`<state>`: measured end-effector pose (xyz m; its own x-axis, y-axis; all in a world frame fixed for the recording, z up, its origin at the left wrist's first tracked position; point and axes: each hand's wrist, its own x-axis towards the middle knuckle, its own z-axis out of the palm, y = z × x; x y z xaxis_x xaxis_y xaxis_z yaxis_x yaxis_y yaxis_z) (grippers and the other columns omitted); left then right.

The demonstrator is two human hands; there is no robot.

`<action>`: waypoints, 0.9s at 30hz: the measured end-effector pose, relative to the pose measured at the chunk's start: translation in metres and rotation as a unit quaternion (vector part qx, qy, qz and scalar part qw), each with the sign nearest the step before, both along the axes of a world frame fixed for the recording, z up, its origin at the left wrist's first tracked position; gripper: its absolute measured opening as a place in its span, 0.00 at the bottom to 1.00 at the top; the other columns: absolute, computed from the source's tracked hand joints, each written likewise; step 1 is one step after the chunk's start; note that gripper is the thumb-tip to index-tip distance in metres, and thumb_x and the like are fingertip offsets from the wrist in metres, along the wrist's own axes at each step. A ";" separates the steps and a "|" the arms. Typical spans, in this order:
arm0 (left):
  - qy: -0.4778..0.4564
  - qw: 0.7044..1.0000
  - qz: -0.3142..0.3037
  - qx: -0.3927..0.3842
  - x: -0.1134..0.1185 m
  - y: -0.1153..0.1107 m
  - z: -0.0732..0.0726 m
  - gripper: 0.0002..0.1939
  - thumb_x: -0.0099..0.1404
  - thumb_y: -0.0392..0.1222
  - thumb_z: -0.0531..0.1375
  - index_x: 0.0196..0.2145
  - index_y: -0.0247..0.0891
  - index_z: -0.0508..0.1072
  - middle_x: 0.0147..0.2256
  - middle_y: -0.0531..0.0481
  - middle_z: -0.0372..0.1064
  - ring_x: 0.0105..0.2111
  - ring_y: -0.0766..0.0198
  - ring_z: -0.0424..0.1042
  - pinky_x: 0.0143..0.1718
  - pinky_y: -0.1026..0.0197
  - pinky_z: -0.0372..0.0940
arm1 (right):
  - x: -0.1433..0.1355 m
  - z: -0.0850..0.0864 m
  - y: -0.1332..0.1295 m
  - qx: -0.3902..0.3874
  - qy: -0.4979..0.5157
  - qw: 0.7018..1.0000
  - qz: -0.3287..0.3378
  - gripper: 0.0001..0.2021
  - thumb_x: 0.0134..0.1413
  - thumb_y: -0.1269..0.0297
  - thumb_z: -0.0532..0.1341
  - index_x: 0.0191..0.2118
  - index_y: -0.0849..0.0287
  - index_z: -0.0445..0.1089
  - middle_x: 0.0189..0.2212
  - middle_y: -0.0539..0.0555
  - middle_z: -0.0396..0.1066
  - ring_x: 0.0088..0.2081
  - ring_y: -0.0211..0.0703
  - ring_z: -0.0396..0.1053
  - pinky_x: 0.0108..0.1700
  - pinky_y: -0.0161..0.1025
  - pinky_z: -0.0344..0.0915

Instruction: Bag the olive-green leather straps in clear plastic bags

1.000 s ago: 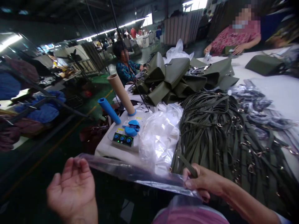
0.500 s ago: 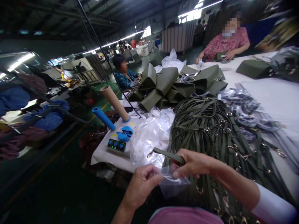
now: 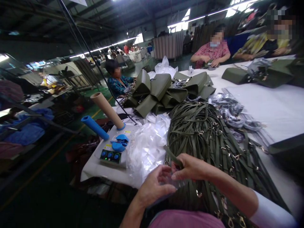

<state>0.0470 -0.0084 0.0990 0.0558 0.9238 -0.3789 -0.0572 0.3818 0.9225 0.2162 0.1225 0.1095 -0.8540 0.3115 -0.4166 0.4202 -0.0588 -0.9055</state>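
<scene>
My right hand (image 3: 191, 167) is closed around an olive-green strap (image 3: 173, 155), whose end sticks up past the fingers. A small clear plastic bag (image 3: 180, 184) lies between my two hands. My left hand (image 3: 153, 185), thumb and fingers curled, grips this bag from the left side, its fingertips close to my right hand. Part of the bag is hidden behind the fingers. Just beyond and to the right spreads a large pile of olive-green straps (image 3: 190, 123) with gold-coloured metal clasps. Loose clear plastic bags (image 3: 147, 145) are heaped in front of my left hand.
A white device with a control panel (image 3: 110, 155) stands at the table's left corner, beside a cardboard tube (image 3: 106, 109) and a blue tube (image 3: 95, 127). Olive-green bags (image 3: 160, 85) are stacked behind. Wrapped straps (image 3: 231, 110) lie right. Co-workers (image 3: 211, 52) sit across the table.
The view has turned to the right. My hands have come closer together, and the left fingers have moved up around the plastic bag. The strap's metal end no longer shows clearly.
</scene>
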 end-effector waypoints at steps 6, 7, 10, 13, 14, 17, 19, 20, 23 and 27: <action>-0.010 0.998 0.066 -0.020 0.008 0.010 -0.009 0.17 0.52 0.49 0.64 0.23 0.34 0.62 0.17 0.60 0.55 0.15 0.77 0.51 0.17 0.72 0.48 | 0.006 0.005 0.006 -0.011 -0.002 1.000 -0.001 0.13 0.44 0.57 0.62 0.28 0.64 0.68 0.18 0.45 0.63 0.13 0.25 0.52 0.12 0.24 0.52; -0.009 0.998 0.065 -0.020 0.004 0.008 -0.011 0.17 0.52 0.50 0.64 0.23 0.34 0.63 0.16 0.59 0.55 0.15 0.76 0.52 0.17 0.72 0.48 | 0.007 0.004 0.008 -0.005 -0.004 1.000 -0.015 0.14 0.44 0.56 0.62 0.27 0.64 0.67 0.17 0.46 0.62 0.13 0.25 0.52 0.11 0.24 0.51; -0.011 0.998 0.062 -0.020 -0.004 0.003 -0.014 0.18 0.53 0.51 0.63 0.22 0.33 0.63 0.15 0.58 0.57 0.15 0.75 0.55 0.17 0.71 0.50 | 0.006 0.000 0.007 0.018 -0.008 0.997 -0.078 0.16 0.43 0.54 0.63 0.24 0.64 0.64 0.15 0.45 0.60 0.13 0.26 0.52 0.12 0.24 0.50; -0.032 0.997 0.065 -0.015 -0.002 0.005 -0.013 0.18 0.49 0.49 0.66 0.28 0.33 0.66 0.21 0.56 0.62 0.20 0.73 0.59 0.22 0.71 0.54 | -0.006 -0.002 0.003 0.023 0.001 0.996 -0.091 0.18 0.42 0.52 0.63 0.21 0.63 0.61 0.12 0.44 0.56 0.12 0.26 0.51 0.12 0.24 0.48; -0.043 0.997 0.067 -0.010 0.001 0.007 -0.012 0.20 0.48 0.49 0.67 0.30 0.33 0.66 0.23 0.55 0.63 0.22 0.72 0.60 0.23 0.70 0.55 | -0.010 -0.001 0.001 0.022 0.009 0.996 -0.082 0.19 0.43 0.51 0.63 0.20 0.63 0.60 0.11 0.43 0.55 0.12 0.27 0.51 0.13 0.25 0.48; -0.057 0.994 0.088 0.001 0.007 0.013 -0.009 0.20 0.48 0.50 0.67 0.30 0.33 0.67 0.25 0.54 0.64 0.24 0.72 0.60 0.25 0.70 0.55 | -0.022 0.001 -0.003 0.017 0.017 0.998 -0.057 0.20 0.46 0.49 0.60 0.19 0.63 0.61 0.11 0.44 0.55 0.13 0.27 0.50 0.13 0.26 0.47; -0.043 0.993 0.108 0.002 0.008 0.013 -0.008 0.18 0.51 0.51 0.65 0.25 0.32 0.67 0.22 0.55 0.62 0.22 0.73 0.58 0.25 0.70 0.54 | -0.026 0.000 -0.004 0.013 0.027 0.999 -0.043 0.20 0.47 0.49 0.59 0.20 0.64 0.63 0.13 0.45 0.57 0.14 0.28 0.51 0.15 0.27 0.47; -0.029 0.993 0.118 0.002 0.008 0.012 -0.008 0.17 0.53 0.50 0.64 0.23 0.32 0.67 0.21 0.55 0.61 0.22 0.73 0.57 0.25 0.70 0.53 | -0.027 -0.001 -0.004 0.012 0.038 0.999 -0.035 0.20 0.48 0.50 0.59 0.21 0.64 0.64 0.15 0.46 0.59 0.15 0.28 0.52 0.16 0.27 0.48; -0.018 0.991 0.132 0.004 0.006 0.007 -0.008 0.15 0.54 0.48 0.63 0.26 0.32 0.68 0.22 0.55 0.63 0.24 0.73 0.59 0.27 0.70 0.54 | -0.030 -0.005 -0.007 0.039 0.063 0.997 -0.027 0.16 0.50 0.54 0.59 0.25 0.65 0.66 0.18 0.47 0.61 0.20 0.29 0.55 0.21 0.27 0.51; -0.013 0.986 0.165 0.014 0.003 -0.002 -0.010 0.14 0.54 0.47 0.64 0.27 0.32 0.68 0.23 0.55 0.63 0.24 0.73 0.59 0.27 0.71 0.55 | -0.027 0.010 -0.007 0.201 0.021 0.979 -0.017 0.16 0.52 0.53 0.58 0.34 0.64 0.69 0.22 0.48 0.63 0.24 0.32 0.58 0.25 0.29 0.54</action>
